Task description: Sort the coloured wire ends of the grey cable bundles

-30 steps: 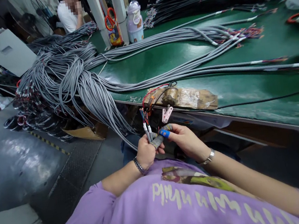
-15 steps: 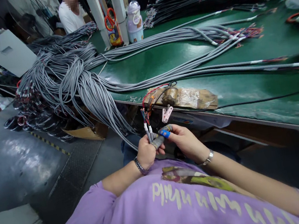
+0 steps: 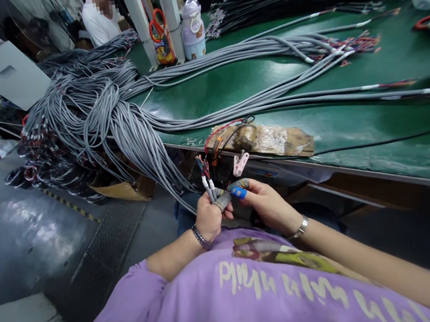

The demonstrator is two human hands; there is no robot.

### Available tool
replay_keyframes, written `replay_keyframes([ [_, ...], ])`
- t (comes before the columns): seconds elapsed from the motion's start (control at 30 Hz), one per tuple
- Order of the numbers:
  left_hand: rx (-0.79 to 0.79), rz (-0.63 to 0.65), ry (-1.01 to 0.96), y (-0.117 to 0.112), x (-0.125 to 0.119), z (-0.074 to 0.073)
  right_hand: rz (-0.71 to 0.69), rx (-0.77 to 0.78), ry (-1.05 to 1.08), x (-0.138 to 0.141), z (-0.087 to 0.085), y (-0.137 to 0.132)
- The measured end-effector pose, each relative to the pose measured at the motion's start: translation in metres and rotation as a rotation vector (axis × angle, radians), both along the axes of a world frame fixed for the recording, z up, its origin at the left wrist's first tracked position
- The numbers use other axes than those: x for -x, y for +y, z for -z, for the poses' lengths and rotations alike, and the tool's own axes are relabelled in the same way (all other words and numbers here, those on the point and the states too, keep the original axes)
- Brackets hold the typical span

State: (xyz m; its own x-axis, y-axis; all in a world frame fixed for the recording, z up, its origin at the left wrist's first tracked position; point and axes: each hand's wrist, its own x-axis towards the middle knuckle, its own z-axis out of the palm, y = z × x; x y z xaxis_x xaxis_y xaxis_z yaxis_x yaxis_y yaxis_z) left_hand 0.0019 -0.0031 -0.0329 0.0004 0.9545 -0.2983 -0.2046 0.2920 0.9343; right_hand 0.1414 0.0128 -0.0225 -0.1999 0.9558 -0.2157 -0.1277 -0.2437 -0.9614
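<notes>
My left hand (image 3: 209,216) is closed around grey cables (image 3: 208,187), whose white-banded ends stand up above the fist with thin coloured wires (image 3: 202,167) fanning out. Tape wraps some of its fingers. Close beside it, my right hand (image 3: 265,200) pinches with thumb and forefinger at the left fingertips; blue tape covers the thumb tip. Whatever lies in that pinch is too small to make out, though thin wire tips show near it. A pink clip (image 3: 241,163) hangs at the bench edge just above the hands.
On the green bench (image 3: 354,125) lie long grey cable bundles (image 3: 232,110) and a taped wooden board (image 3: 276,140). A heap of grey cable (image 3: 112,111) drapes over the left edge. Behind stand a lilac bottle (image 3: 193,30) and red-handled scissors (image 3: 158,26). A person (image 3: 99,20) sits beyond.
My left hand and the cable ends have shifted slightly left, and the wires now lean more to the left. My right hand stays almost in place, still pinching.
</notes>
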Motion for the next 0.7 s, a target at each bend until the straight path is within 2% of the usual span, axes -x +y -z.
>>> replay_keyframes([
  [0.27, -0.022, -0.005, -0.005, 0.0014, 0.0008, -0.0003, 0.047, 0.025, -0.047, -0.0080, 0.0027, -0.0011],
  [0.53, -0.039, -0.042, -0.042, 0.0012, 0.0011, 0.0029, -0.037, 0.087, 0.002, -0.0081, 0.0023, -0.0089],
  [0.7, -0.041, -0.039, -0.057, 0.0001, 0.0025, 0.0022, -0.033, 0.089, 0.041, -0.0109, 0.0080, -0.0070],
])
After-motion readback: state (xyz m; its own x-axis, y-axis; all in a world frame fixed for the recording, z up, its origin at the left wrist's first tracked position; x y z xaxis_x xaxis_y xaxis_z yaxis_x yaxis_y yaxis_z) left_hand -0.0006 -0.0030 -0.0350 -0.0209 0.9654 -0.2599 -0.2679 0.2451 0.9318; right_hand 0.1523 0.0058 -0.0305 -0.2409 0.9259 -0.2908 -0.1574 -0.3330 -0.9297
